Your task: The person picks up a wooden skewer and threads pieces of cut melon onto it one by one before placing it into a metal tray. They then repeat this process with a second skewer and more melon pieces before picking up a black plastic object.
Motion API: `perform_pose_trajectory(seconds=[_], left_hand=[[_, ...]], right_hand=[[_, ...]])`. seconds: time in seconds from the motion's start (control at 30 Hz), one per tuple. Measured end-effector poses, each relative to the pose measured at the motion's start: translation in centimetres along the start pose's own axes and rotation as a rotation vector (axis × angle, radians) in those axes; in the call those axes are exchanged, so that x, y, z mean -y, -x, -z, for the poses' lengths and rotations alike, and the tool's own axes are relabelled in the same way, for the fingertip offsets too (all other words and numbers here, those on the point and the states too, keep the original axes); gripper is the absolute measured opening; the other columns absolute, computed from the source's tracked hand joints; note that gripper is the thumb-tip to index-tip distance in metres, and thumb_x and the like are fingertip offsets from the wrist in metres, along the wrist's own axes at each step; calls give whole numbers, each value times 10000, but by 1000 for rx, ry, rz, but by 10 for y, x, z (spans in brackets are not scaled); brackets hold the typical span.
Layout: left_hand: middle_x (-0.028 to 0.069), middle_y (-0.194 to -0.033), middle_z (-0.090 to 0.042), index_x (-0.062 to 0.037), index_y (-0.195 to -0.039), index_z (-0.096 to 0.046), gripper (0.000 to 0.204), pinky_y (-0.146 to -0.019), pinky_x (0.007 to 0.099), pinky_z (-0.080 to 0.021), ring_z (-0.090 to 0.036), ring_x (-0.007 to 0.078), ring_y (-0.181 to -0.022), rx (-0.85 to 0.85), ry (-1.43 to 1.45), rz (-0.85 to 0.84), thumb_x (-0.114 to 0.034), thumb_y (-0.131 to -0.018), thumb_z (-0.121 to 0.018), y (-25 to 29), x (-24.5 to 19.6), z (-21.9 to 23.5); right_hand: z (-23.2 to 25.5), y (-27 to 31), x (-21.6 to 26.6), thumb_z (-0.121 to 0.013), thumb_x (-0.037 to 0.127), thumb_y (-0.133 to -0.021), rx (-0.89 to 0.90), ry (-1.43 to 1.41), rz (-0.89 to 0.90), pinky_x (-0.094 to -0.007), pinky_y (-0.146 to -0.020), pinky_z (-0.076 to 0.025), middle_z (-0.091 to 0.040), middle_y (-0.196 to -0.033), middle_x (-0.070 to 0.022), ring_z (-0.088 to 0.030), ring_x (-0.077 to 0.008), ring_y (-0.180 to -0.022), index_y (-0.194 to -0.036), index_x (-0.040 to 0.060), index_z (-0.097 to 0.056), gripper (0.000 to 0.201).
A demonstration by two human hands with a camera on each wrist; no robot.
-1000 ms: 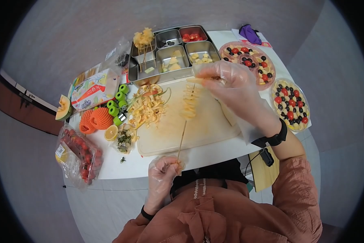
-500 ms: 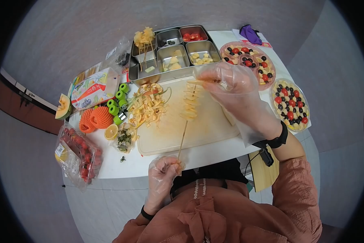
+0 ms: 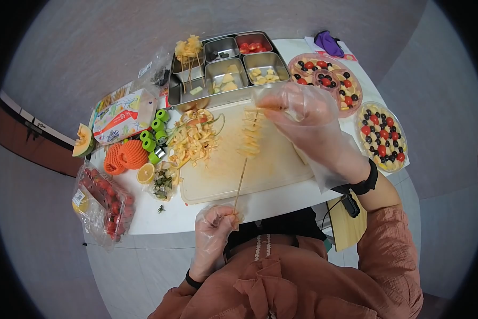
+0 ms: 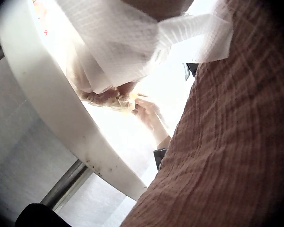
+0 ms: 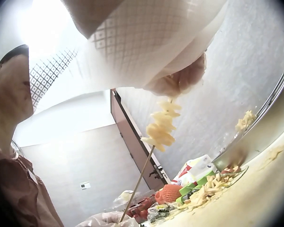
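Observation:
My left hand, in a clear plastic glove, pinches the lower end of a thin wooden skewer near the table's front edge. Pale yellow fruit slices are threaded along its upper part, seen close up as a zigzag stack in the right wrist view. At the top, my gloved right hand pinches a fruit slice at the skewer's tip. The skewer stands tilted above the white cutting board. In the left wrist view, the loose glove covers most of my left hand.
A steel tray of cut fruit and finished skewers stands behind the board. Peel scraps lie on its left, beside green cutters, orange foam nets and bagged tomatoes. Fruit platters stand at right.
My right hand shifts only slightly at the skewer's top, and the fruit slices stay threaded. My left hand keeps its hold at the lower end.

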State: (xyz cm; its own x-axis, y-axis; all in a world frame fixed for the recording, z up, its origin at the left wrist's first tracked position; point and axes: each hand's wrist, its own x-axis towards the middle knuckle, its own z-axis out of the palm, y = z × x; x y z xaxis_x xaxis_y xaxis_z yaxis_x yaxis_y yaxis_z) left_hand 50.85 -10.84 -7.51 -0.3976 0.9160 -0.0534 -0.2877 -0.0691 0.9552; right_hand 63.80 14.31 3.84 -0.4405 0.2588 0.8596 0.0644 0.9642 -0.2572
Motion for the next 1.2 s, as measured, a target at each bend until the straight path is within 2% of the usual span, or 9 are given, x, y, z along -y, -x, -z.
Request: perform_pose_trajectory(seconds=[0.17,0.23,0.77,1.03,1.2], left_hand=[[77,-853,-647,26,-987,-649,98,-639,241,-498,-588,118,-697,-12,5,22,50,-919,-582,0,-1,-1],[79,-848,-650,26,-990,-650,102,-636,239,-496,-587,116,-696,-14,-2,24,51,-919,-581,0,-1,-1],[77,-849,-650,29,-971,-650,84,-621,235,-494,-586,109,-694,-3,-33,-11,47,-913,-593,0,0,0],[70,-829,-648,31,-967,-650,84,-626,232,-492,-586,108,-691,-12,-25,8,51,-912,-590,1,-3,-2],[72,-826,-647,31,-958,-649,78,-626,230,-488,-586,109,-691,-13,-38,9,50,-909,-591,1,-3,-2]], right_hand=[[3,1,1,-750,8,-688,48,2,16,-382,-571,-509,-661,-762,-109,-641,-317,-678,-866,91,-712,200],[5,1,4,-748,-18,-718,95,13,-14,-326,-650,-523,-698,-844,-85,-675,-257,-768,-900,73,-715,206],[8,3,9,-763,-24,-685,114,34,8,-345,-588,-476,-669,-791,-46,-628,-245,-686,-891,94,-708,244],[9,7,12,-753,-20,-721,185,-7,-69,-328,-676,-504,-698,-878,-48,-654,-239,-788,-895,65,-710,199],[11,5,13,-750,-17,-725,223,-40,-86,-328,-684,-505,-698,-886,-44,-657,-237,-798,-902,68,-711,200]])
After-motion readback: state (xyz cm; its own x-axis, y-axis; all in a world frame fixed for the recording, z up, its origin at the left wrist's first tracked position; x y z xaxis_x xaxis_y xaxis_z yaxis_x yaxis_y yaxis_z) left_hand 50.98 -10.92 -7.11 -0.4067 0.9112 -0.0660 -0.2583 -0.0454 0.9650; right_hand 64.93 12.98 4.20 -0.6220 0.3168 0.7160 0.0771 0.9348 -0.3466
